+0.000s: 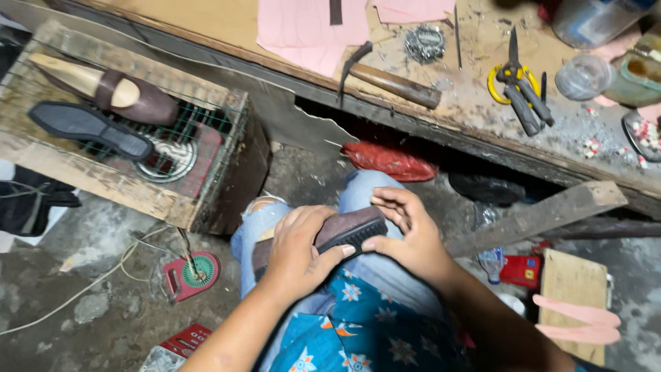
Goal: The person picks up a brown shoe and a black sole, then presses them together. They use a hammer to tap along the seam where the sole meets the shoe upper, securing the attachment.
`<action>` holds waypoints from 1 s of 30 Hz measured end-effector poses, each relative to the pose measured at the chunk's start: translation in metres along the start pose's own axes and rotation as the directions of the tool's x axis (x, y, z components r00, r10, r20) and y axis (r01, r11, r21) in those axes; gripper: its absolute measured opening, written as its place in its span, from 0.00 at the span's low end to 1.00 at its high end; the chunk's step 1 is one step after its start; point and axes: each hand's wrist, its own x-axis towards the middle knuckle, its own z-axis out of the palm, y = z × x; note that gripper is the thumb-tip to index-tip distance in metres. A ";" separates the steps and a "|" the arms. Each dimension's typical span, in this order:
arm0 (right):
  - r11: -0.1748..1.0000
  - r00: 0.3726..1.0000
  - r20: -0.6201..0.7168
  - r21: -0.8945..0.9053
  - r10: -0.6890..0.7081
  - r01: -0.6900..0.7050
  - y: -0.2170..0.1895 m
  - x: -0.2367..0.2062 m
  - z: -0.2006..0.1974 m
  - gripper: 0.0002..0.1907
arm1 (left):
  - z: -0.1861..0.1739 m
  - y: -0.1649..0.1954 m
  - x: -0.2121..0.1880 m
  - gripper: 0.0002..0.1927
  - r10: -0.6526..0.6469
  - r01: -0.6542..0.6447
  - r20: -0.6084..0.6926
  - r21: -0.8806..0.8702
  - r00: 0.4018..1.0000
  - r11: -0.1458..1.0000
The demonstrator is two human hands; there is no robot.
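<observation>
Left hand (pixel 297 246) lies over a brown shoe (pixel 348 231) on the lap, fingers curled around it. Right hand (pixel 407 238) pinches the shoe's sole end, below the counter (pixel 475 103).

Open floor (pixel 103 296) lies left of the knees, crossed by a cord (pixel 82 286) and a small red fan (pixel 189 274); the wooden crate (pixel 131 186) (wire-topped) and the workbench edge (pixel 413 124) block passage ahead.

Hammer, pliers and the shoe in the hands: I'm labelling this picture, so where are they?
Hammer (pixel 403 85): head view, on its wooden handle.
Pliers (pixel 527 103): head view, on the grey grips.
Shoe (pixel 351 231): head view, on the dark sole edge.
</observation>
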 end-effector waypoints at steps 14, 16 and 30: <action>0.500 0.894 0.439 -0.757 -0.088 0.421 -0.048 0.028 0.052 0.36 | -0.039 -0.067 -0.072 0.30 -0.437 0.164 -0.229 -0.701 0.870 0.694; 0.514 0.870 0.484 -0.725 -0.094 0.458 -0.042 0.029 0.057 0.38 | -0.047 -0.064 -0.082 0.26 -0.229 0.162 -0.254 -0.259 0.940 0.952; 0.598 0.889 0.219 -0.673 -0.402 0.435 -0.011 0.015 0.083 0.12 | -0.029 -0.033 -0.045 0.14 0.115 -0.072 -0.139 0.284 0.984 0.956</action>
